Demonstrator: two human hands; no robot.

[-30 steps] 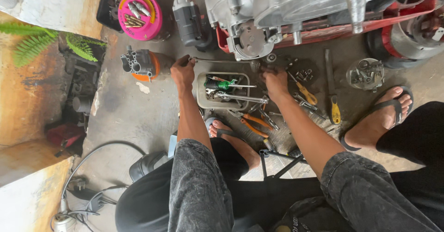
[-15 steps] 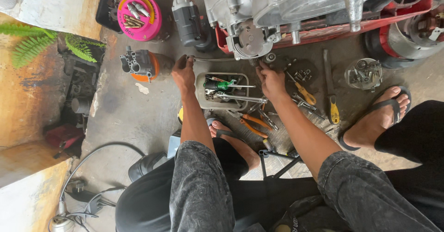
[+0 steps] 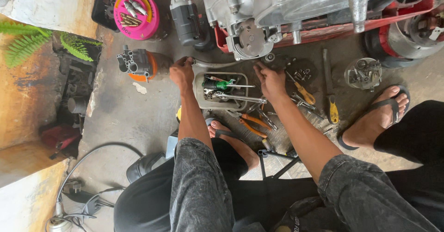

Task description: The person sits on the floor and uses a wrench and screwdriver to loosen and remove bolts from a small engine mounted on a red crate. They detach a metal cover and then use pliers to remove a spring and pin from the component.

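head view | left hand (image 3: 181, 72) closed around bent metal pipe (image 3: 212, 64) end by tool tray (image 3: 199, 86) | right hand (image 3: 269, 79) fingers curled at engine (image 3: 249, 37) base, hold unclear | pipe apparently not yet seated

We work on a stained grey concrete floor (image 3: 125, 116). On it lie a shallow grey plastic tray (image 3: 199, 93) of hand tools, orange-handled pliers (image 3: 252, 123), a yellow-handled screwdriver (image 3: 330, 100), a round pink plastic lid (image 3: 136, 7) holding metal bits, a dark cordless impact driver (image 3: 185, 17) and a clear glass bowl (image 3: 363, 72) of small parts.
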